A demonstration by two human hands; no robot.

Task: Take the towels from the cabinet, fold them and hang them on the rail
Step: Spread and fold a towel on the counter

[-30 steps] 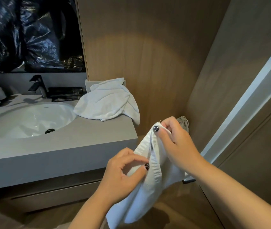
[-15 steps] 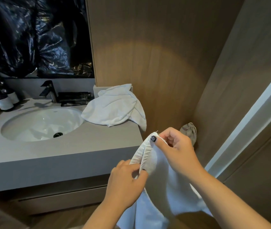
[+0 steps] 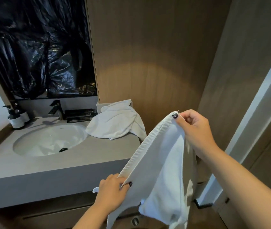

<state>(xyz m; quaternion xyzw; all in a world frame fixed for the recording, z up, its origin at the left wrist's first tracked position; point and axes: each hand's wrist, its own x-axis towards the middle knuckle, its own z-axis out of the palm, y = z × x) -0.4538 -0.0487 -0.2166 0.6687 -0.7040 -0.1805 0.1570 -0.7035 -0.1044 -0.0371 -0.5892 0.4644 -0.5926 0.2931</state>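
Observation:
A white towel (image 3: 161, 171) hangs in front of me, its hemmed top edge stretched on a slant between my hands. My right hand (image 3: 196, 129) pinches the upper corner, up and to the right. Lower down and to the left, my left hand (image 3: 113, 190) pinches the other end of that edge, just in front of the vanity. The rest of the cloth hangs loosely below. A second white towel (image 3: 115, 123) lies crumpled on the right end of the grey counter (image 3: 88, 156). No rail shows in this view.
A white basin (image 3: 48, 141) is sunk in the counter, with a dark tap (image 3: 57, 108) and pump bottles (image 3: 16, 119) behind it. Black plastic sheet (image 3: 37, 52) covers the mirror. A wood panel wall (image 3: 156, 55) stands ahead, a door frame (image 3: 253, 113) at the right, drawers under the counter.
My hands have moved apart along the towel's hem: the right one rose and went right, the left one dropped lower. The edge that was bunched now stretches out.

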